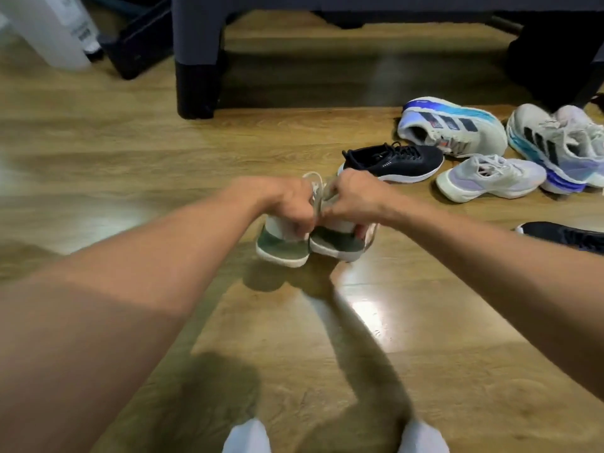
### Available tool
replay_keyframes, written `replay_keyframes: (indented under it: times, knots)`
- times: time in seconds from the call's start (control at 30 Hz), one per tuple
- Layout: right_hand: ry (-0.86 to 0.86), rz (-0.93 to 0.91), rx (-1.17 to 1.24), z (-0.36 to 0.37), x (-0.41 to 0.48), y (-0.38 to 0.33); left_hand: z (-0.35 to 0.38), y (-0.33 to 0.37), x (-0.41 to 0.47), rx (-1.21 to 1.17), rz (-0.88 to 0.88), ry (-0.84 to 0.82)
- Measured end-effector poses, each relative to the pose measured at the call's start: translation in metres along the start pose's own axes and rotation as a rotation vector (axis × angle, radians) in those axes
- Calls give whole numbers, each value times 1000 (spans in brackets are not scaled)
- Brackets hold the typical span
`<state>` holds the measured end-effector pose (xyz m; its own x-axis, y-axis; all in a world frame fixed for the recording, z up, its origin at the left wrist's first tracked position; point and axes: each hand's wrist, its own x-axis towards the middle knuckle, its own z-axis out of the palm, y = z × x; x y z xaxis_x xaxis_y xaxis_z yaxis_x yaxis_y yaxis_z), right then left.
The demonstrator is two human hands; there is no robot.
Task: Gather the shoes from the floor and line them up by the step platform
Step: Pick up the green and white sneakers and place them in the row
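1. Socked feet, white, at the bottom edge: left foot (246, 436), right foot (423, 436), standing on the wood floor (98, 158).
2. Both bare forearms reach forward and meet mid-frame.
3. Left hand (291, 207): fingers curled round the collar of the left green-heeled shoe (281, 248), gripping it from above.
4. Right hand (351, 199): fingers curled round the collar of the right green-heeled shoe (336, 243), same grip.
5. The two green-heeled shoes are white, side by side and touching, heels toward the camera. Their shadows lie on the floor below them. Cannot tell if the soles touch the floor; the frame is blurred here.
6. Black shoe at right edge (565, 235): on the floor, cut off by the frame, apart from the held pair.
7. Black laced shoe (395, 160): upright on the floor just behind the right hand, white sole, toe pointing right.
8. Lilac-white shoe (490, 176): upright, just right of the black laced shoe, touching or nearly touching its toe.
9. Striped shoe on its side (454, 125): white with dark stripes, blue sole facing away, behind the black laced shoe.
10. Second striped shoe (555, 148): white, blue sole, tilted, at far right beside the lilac-white shoe.
11. Pale pink shoe (575, 116): partly hidden behind the second striped shoe.
12. Step platform (196, 44): grey with black feet, spans the top of the frame. Loose shoes lie by its right end; the held pair is well short of it.
13. Black crate (140, 44) and white container (49, 27): top left, beside the platform's left leg.
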<state>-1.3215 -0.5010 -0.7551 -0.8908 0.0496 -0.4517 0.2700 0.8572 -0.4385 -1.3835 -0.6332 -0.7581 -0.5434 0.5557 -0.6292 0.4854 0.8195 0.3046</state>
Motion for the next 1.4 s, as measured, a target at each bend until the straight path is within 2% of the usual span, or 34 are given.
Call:
replay_keyframes:
  times: [0.1,0.23,0.37,0.63,0.73,0.83,1.03,1.13,1.4]
  knots:
    - [-119,-3,97,-15,-17,-24,-9,-3,-36,-161,-48,46]
    - [-57,-40,-138,-29,-66,-81,-17,0,-109,-366,-142,85]
    - [-224,-36,-148,-84,-122,-151,-60,20,-201,-456,-253,38]
    - [-430,-105,-139,-273,-278,-317,-229,88,-448,-471,-299,64]
    - [-515,-183,-185,-331,-331,-368,-270,108,-525,-440,-364,161]
    - [-508,-297,-253,-369,-377,-408,-295,126,-587,-402,-440,285]
    - [-445,-525,-311,-394,-439,-479,-314,133,-689,-399,-609,505]
    - [-475,-653,-367,-390,-456,-521,-309,120,-736,-421,-682,604]
    - [-501,-940,-565,-332,-494,-655,-280,45,-851,-513,-906,701]
